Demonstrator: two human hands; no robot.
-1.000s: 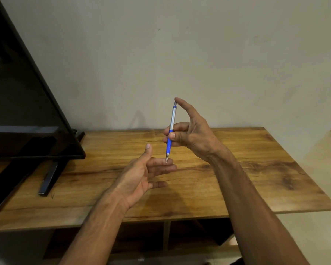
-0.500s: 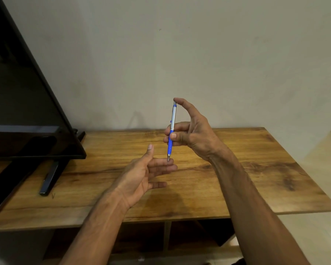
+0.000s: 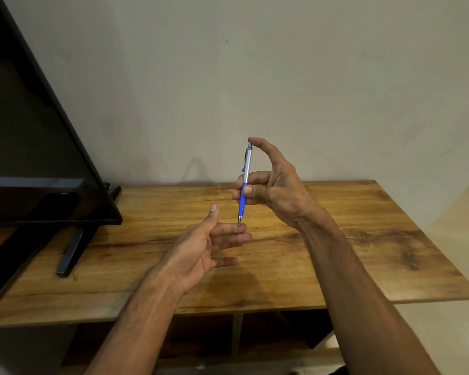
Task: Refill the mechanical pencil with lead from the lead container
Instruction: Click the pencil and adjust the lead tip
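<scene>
My right hand (image 3: 275,188) holds a mechanical pencil (image 3: 245,182) upright above the wooden table (image 3: 363,239). The pencil has a silver upper barrel and a blue grip, with its tip pointing down. My right thumb rests on the push button at the top, and my fingers wrap the blue grip. My left hand (image 3: 206,244) is held open, palm turned inward, just below the pencil. The pencil's tip touches or nearly touches my left index finger. No lead container is in view.
A black television (image 3: 33,147) on dark angled legs (image 3: 73,247) stands at the table's left end. A pale wall rises behind the table. Open shelf compartments (image 3: 236,339) lie under the tabletop. Light floor shows at the right.
Almost nothing differs. The pencil stays upright in my right hand, and my left hand has held its place beneath the tip.
</scene>
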